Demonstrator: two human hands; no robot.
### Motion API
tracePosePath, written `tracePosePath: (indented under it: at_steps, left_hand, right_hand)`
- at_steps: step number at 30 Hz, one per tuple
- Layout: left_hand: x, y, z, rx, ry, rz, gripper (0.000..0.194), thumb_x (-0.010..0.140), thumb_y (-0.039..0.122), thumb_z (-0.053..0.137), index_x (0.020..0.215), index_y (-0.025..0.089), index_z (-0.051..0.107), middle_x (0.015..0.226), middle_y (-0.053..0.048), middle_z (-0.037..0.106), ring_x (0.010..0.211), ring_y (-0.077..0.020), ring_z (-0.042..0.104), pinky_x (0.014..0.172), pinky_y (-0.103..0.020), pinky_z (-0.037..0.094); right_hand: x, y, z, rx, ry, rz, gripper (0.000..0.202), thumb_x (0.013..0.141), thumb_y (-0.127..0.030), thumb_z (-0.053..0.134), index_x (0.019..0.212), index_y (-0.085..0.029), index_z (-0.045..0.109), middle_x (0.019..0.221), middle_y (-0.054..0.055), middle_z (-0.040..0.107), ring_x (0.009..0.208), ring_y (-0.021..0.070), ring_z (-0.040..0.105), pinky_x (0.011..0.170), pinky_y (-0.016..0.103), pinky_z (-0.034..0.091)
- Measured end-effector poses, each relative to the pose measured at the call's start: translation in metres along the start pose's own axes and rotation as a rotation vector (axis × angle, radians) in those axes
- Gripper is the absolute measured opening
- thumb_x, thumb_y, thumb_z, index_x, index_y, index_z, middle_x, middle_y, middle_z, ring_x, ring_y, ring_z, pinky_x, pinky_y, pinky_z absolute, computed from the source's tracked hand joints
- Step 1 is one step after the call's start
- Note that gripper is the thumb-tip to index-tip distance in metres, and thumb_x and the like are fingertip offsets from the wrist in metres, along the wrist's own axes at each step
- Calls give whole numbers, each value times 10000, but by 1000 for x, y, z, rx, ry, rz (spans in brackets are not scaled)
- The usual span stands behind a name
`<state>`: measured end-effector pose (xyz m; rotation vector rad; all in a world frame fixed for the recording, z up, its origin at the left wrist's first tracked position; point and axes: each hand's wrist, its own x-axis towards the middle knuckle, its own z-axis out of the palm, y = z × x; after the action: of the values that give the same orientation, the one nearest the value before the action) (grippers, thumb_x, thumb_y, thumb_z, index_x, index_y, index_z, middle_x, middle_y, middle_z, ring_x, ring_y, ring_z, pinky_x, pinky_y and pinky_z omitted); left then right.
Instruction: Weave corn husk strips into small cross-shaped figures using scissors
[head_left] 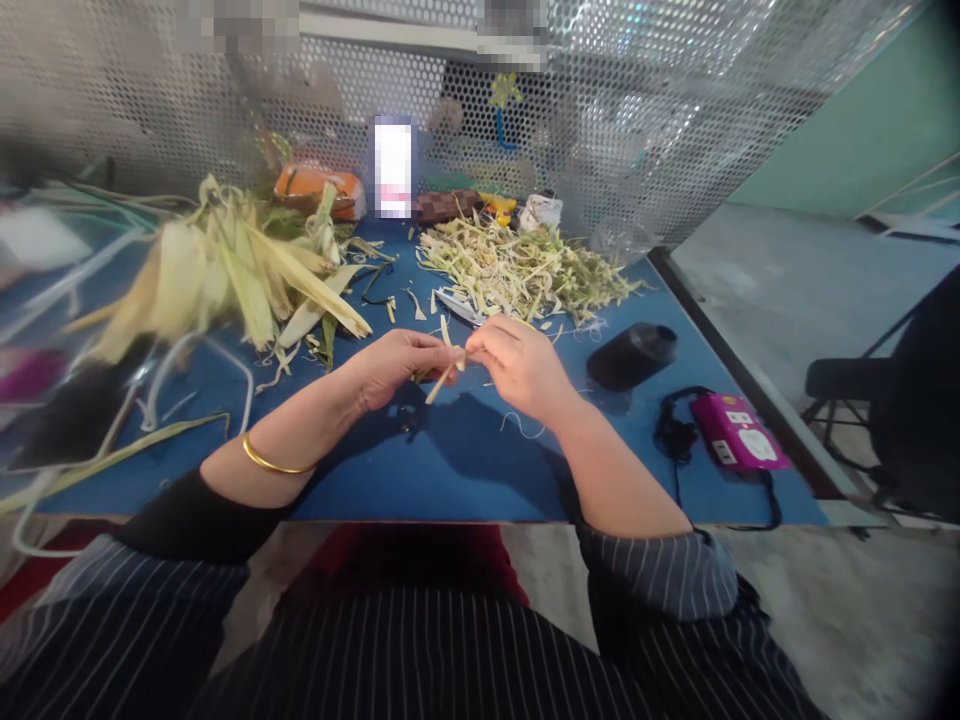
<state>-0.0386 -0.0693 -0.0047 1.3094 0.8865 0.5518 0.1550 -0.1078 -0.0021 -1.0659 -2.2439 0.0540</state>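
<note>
Two hands, one person, over one blue tabletop (480, 470). Left hand (405, 362): thumb and fingers pinched narrow on a pale husk strip (445, 338); a pale end rises above the fingertips, another slants below. Cannot tell if these are one strip or two. Right hand (517, 365): fingertips drawn together, just beside the left thumb; what they grip is too small to tell.

One gold bangle (274, 458) on the left forearm. Two heaps behind the hands: broad corn husks (225, 265) at left, too overlapped to count; shredded husk scraps (525, 265) at right, likewise. One metal blade (459, 306) at the near edge of the scraps.

Right of the hands: one black cylinder (631, 357) lying tilted, one magenta box (739, 432) with black cord (679, 435). One loose pale thread (523, 430) near the right wrist.

Along the back: one orange packet (321, 192), one lit phone (393, 165), one yellow toy (498, 208). One perforated screen (630, 130) stands behind.
</note>
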Motion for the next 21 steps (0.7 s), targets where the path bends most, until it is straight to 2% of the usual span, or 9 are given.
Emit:
tracePosePath:
  at_steps: [3, 8, 10, 12, 15, 18, 21]
  left_hand:
    - [-1, 3, 1, 72, 3, 48, 216, 683, 394, 710, 656, 180, 717, 669, -45, 681, 655, -139, 571, 663, -263, 420]
    - [-4, 7, 6, 247, 57, 127, 226, 702, 376, 678, 632, 163, 704, 660, -35, 669, 602, -121, 529, 633, -266, 402]
    - [-4, 6, 8, 240, 108, 157, 206, 716, 343, 656, 620, 165, 698, 639, -33, 658, 585, -120, 521, 623, -268, 403]
    - [-3, 3, 9, 184, 151, 177, 177, 719, 304, 641, 608, 176, 695, 630, -34, 654, 582, -120, 529, 621, -266, 411]
    - [-1, -2, 7, 83, 140, 188, 161, 713, 273, 637, 588, 190, 693, 649, -47, 668, 636, -134, 567, 663, -261, 432]
    - [0, -5, 5, 18, 77, 185, 171, 719, 287, 639, 583, 198, 691, 672, -59, 678, 689, -156, 579, 696, -269, 441]
    - [-1, -3, 4, 65, 58, 209, 187, 737, 322, 633, 611, 198, 693, 671, -41, 662, 658, -144, 551, 670, -258, 419]
  right_hand:
    - [0, 0, 1, 27, -19, 60, 149, 898, -176, 455, 829, -178, 587, 853, 49, 585, 761, 143, 522, 698, 288, 402]
    - [-1, 0, 5, 146, -32, 272, 100, 847, -175, 539, 758, -180, 584, 761, 11, 597, 696, 122, 531, 652, 260, 395]
    - [-1, 0, 6, 154, -26, 256, 102, 859, -190, 532, 783, -185, 598, 770, 14, 612, 702, 125, 542, 662, 262, 409]
    - [-1, 1, 5, 127, 1, 179, 128, 891, -209, 494, 887, -198, 622, 876, 37, 637, 779, 138, 567, 718, 279, 432]
    - [0, 1, 2, 66, 18, 70, 199, 920, -238, 455, 1029, -228, 620, 1009, 60, 632, 884, 153, 577, 780, 301, 445]
    - [0, 2, 0, 50, 7, 46, 185, 923, -269, 456, 972, -227, 630, 948, 53, 621, 847, 147, 573, 759, 291, 447]
    - [0, 3, -1, 43, -23, 91, 189, 925, -287, 446, 871, -202, 605, 866, 46, 588, 782, 143, 548, 723, 282, 426]
